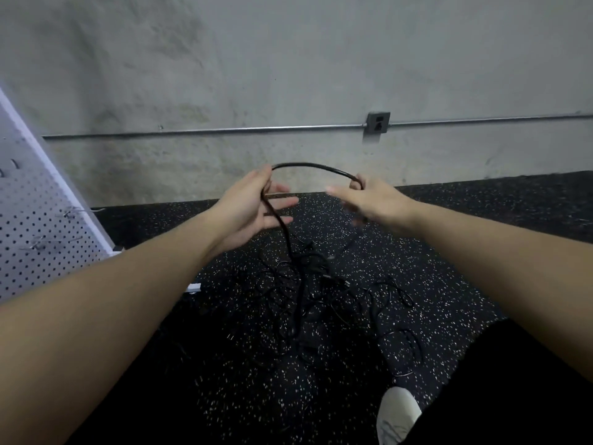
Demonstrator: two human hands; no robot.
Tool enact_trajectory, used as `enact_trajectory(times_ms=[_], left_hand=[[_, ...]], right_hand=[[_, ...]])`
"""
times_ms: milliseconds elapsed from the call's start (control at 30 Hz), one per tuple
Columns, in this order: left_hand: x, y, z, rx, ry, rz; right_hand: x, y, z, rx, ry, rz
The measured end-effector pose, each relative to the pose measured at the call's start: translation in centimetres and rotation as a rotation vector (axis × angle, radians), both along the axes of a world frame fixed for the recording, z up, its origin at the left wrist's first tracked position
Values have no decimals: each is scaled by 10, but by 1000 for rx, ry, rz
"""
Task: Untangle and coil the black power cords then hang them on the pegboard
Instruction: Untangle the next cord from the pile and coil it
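Holding one black cord [313,166] arched between both hands: my left hand [253,207] pinches it at the thumb with the other fingers spread, my right hand [369,200] is blurred, grip unclear. Its span runs left-right; the tail drops from my left hand toward the near tangle [321,290] on the floor [449,252]. Risk, I judge: pulling up cinches a knot or drags the pile. Pegboard [35,226] stands left.
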State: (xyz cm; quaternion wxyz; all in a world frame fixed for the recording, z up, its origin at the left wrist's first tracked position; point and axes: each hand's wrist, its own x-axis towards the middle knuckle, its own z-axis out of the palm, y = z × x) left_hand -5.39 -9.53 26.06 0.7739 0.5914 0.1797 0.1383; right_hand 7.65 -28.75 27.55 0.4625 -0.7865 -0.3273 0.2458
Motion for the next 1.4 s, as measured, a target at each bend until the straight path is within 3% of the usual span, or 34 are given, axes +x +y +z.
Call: enact_trajectory(times_ms=[67,167,233,300,500,633,700,767,933,1100,1300,1400], left_hand=[[8,-9,7,-134,-61,71],[14,-23,20,-370,-172,119],[14,-29,29,-424,-221,132],[14,-29,31,-328,-247,144],[0,-41,14,312,-36,77],[-8,-52,3,254,91,-173],[-9,-53,1,381,212,-370],[-5,-51,-2,443,256,-393],[-1,-48,-3,351,181,-188],[-2,-31,2,109,80,38],[-3,2,1,-211,92,285],[-7,6,5,-483,-4,356]], right_hand=[[-7,9,-8,46,115,40],[-17,22,-13,5,69,137],[-19,29,-19,1,55,123],[-22,36,-22,50,136,94],[-44,51,-10,207,189,-6],[-43,54,1,300,181,-110],[-39,50,5,311,270,-143],[-40,47,10,330,346,-135],[-38,40,14,161,-85,-123],[-31,9,-5,-133,16,245],[-1,-3,-11,117,128,82],[11,-2,-12,375,302,-104]])
